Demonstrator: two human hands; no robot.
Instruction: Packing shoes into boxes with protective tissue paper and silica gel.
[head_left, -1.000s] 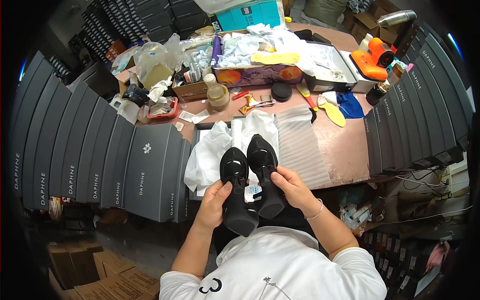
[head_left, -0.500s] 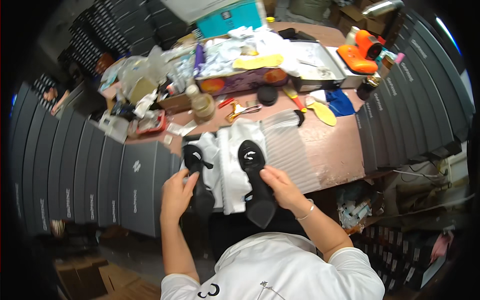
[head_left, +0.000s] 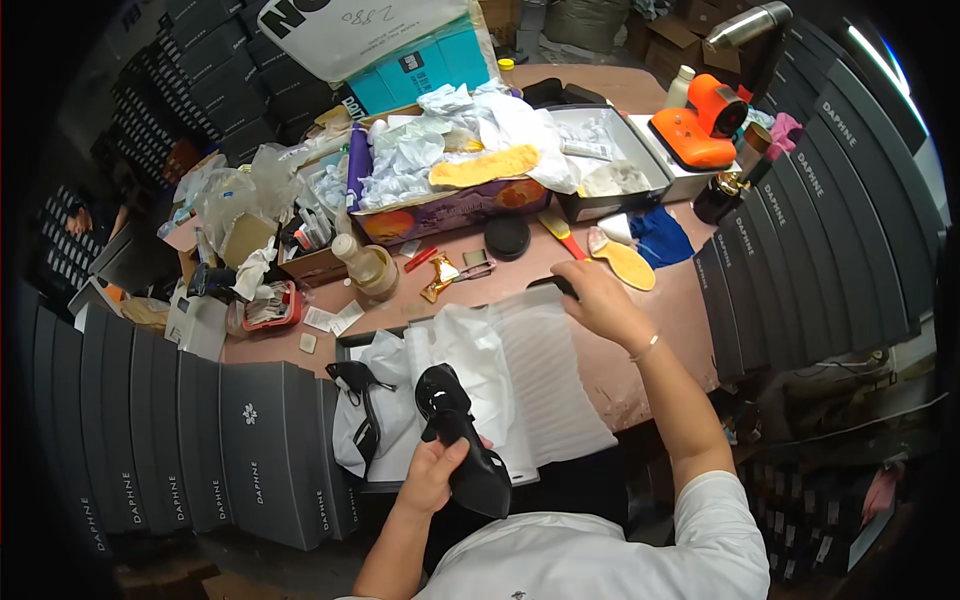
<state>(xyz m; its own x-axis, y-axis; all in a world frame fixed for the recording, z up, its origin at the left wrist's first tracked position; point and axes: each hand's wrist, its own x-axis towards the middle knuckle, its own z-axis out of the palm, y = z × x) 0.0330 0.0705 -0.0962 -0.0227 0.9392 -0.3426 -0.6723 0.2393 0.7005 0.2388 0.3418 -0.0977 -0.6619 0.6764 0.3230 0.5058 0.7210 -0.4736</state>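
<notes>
My left hand (head_left: 432,478) grips a black high-heeled shoe (head_left: 462,440) by its rear part, just above the near end of an open shoe box (head_left: 350,345). White tissue paper (head_left: 470,355) and a ribbed foam sheet (head_left: 555,380) line the box. A second black shoe (head_left: 360,400) lies on the tissue at the box's left side. My right hand (head_left: 603,300) reaches forward, its fingers curled over the box's far right corner, at the top edge of the foam sheet.
Stacks of dark grey shoe boxes (head_left: 200,440) wall in the left, with more (head_left: 820,230) on the right. The brown table holds a purple box of crumpled paper (head_left: 450,205), an orange device (head_left: 700,120), a yellow insole (head_left: 625,262), a blue cloth (head_left: 660,238) and a tape roll (head_left: 375,275).
One shoe has been laid down in the box at the left. The other shoe has passed from my right hand to my left. My right hand has moved forward to the box's far corner.
</notes>
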